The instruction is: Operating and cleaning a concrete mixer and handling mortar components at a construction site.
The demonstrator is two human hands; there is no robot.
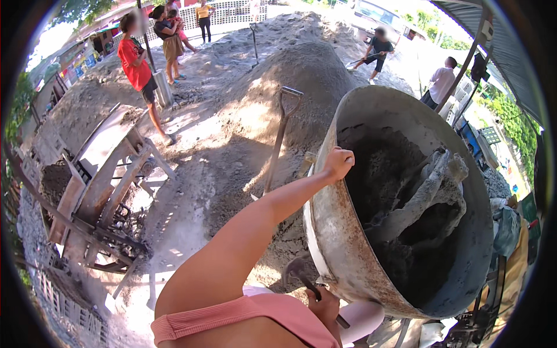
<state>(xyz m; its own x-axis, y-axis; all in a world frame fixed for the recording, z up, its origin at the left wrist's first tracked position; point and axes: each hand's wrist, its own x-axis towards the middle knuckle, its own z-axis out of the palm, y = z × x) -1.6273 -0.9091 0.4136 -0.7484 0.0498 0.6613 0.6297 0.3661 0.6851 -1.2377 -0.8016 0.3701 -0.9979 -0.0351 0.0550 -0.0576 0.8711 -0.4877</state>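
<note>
A large metal mixing drum, rusty and grey-caked, stands tilted with its mouth facing up and right. Wet grey mix lies inside, around a caked mixing paddle. My left arm reaches across to the drum, and my left hand is closed on its near-left rim. Low beside the drum, my right hand is wrapped around the dark handle of a hammer. The hammer's head points up and left, apart from the drum wall.
A shovel stands upright left of the drum, before a big sand heap. A wooden-framed machine stands at left. A person in red and several others stand farther off; one works with a long tool. Bags lie at right.
</note>
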